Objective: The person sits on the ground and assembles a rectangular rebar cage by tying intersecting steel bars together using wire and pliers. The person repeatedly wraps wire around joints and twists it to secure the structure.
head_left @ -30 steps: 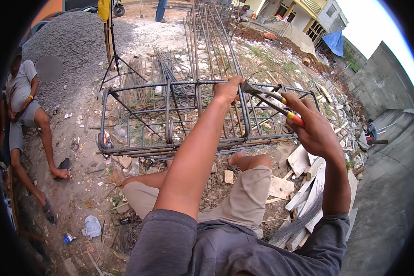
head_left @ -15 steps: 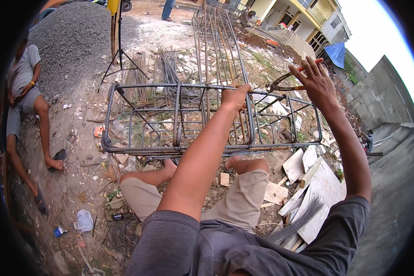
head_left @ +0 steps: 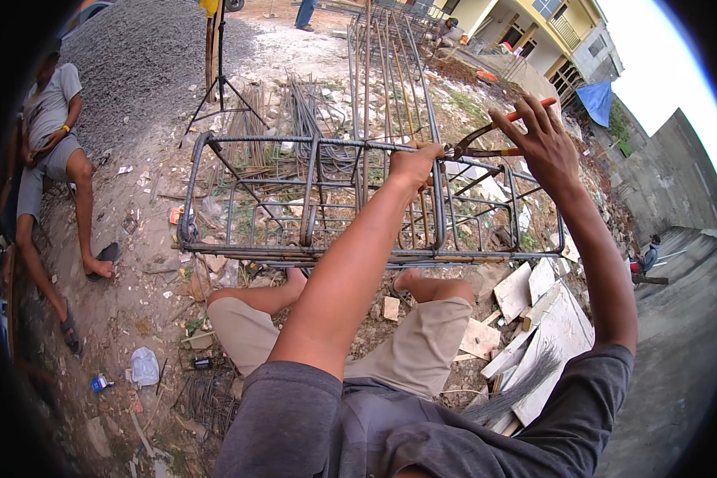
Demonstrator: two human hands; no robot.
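A rebar cage (head_left: pixel 313 191) of dark ribbed bars and square stirrups spans the space in front of my knees. My left hand (head_left: pixel 416 166) is closed round its top bar, beside the corner of a stirrup. My right hand (head_left: pixel 546 147) is raised to the right, holding tying pincers (head_left: pixel 479 137) with orange-tipped handles. The handles stand spread apart, fingers over the upper one. The pincers' jaws meet the stirrup corner next to my left fingertips. Any wire between them is too small to make out.
Broken white boards (head_left: pixel 558 327) and a bundle of thin wire (head_left: pixel 518 386) lie at my right. Long rebar (head_left: pixel 390 80) extends ahead. A seated person (head_left: pixel 52 119) is at left, near a black tripod (head_left: pixel 221 84) and a gravel heap (head_left: pixel 151 56). A grey wall (head_left: pixel 669 175) stands right.
The pincers' jaws have moved left to the stirrup corner by my left hand. The handles look spread wider. My left hand keeps its hold, and the whole view has shifted slightly.
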